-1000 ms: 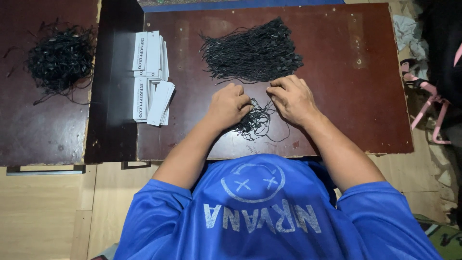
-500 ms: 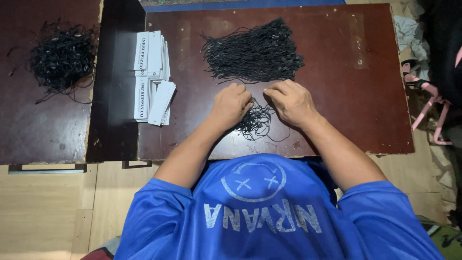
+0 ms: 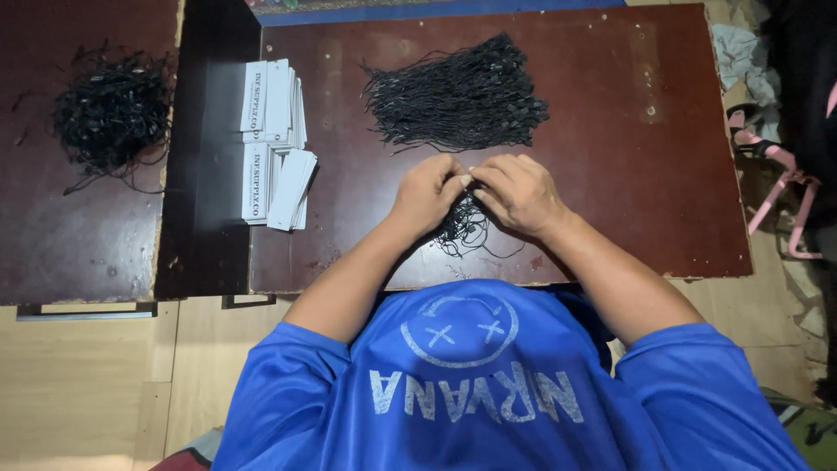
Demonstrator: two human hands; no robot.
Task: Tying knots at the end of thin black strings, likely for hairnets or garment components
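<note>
My left hand (image 3: 427,194) and my right hand (image 3: 516,192) meet fingertip to fingertip above a small tangle of black strings (image 3: 462,228) on the dark brown table (image 3: 628,174). Both hands pinch at strands from that tangle. Just beyond the hands lies a larger bundle of black strings (image 3: 458,96), laid out roughly straight. White paper tags (image 3: 275,144) lie in two stacks to the left of my left hand.
A second dark table (image 3: 78,235) at the left carries a loose heap of black strings (image 3: 112,113). A dark gap separates the two tables. Pink plastic hangers (image 3: 772,187) and cloth lie on the floor at the right. Pale wooden floor lies below the tables.
Both hands have drawn closer together and lifted slightly toward the far bundle, so their fingertips now touch over the small tangle.
</note>
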